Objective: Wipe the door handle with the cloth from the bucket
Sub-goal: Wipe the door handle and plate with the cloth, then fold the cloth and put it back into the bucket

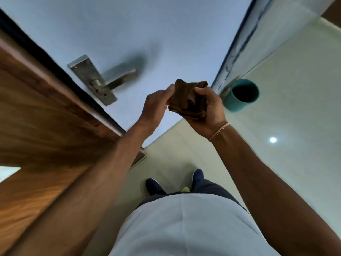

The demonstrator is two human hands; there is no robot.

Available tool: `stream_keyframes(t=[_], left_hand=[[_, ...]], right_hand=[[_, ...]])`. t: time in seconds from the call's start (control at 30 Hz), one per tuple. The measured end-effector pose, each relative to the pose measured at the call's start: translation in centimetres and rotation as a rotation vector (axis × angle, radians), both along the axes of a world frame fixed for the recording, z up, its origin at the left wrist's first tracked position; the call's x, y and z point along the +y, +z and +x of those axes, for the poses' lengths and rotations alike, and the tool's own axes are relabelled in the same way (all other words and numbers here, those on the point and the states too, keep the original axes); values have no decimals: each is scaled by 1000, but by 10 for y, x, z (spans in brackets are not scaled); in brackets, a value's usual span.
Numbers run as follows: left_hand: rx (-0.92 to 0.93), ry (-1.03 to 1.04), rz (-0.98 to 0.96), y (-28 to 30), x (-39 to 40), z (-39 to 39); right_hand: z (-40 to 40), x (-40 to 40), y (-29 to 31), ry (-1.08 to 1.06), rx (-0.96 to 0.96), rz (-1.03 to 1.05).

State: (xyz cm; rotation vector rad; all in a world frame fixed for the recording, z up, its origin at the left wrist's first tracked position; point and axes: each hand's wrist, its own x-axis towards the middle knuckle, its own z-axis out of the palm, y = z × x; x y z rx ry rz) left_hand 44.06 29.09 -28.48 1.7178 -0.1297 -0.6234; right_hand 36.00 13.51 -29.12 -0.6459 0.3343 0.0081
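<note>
Cloth (188, 100): we are holding it bunched, right hand (208, 111) closed around it, left hand (156, 104) pinching its edge. Handle (118, 78): lying up-left, nearer our left hand, lever pointing toward us, untouched. Bucket (241, 95): on the floor by the door's edge.

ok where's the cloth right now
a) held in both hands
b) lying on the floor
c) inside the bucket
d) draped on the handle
a: the cloth is bunched between the left hand and right hand, short of the handle and outside the bucket.
</note>
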Motion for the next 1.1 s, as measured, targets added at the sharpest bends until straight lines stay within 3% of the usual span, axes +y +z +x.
stream_keyframes(t=[0.17,0.5,0.7,0.77,0.87,0.93,1.0,1.1], left_hand=[[8,-13,-40,9,-50,-9],[88,-119,5,8,-177,-34],[146,-61,9,-3,-251,-38],[51,-51,79,-6,-275,-40],[-53,-108,133,-9,-323,-44],[-47,-214,142,-10,-355,-46],[-5,-279,149,-13,-389,-45],[-9,-282,150,-24,-431,-32]], right_hand=[[-22,-49,-3,-146,188,-48],[-72,-178,2,-182,302,-122],[-99,-258,-7,-310,355,-8],[-100,-275,-9,-360,405,-186],[-90,-299,-21,-395,489,-705],[-83,-309,-27,-372,484,-931],[-77,-323,-34,-326,461,-998],[-64,-355,-44,-342,395,-925]])
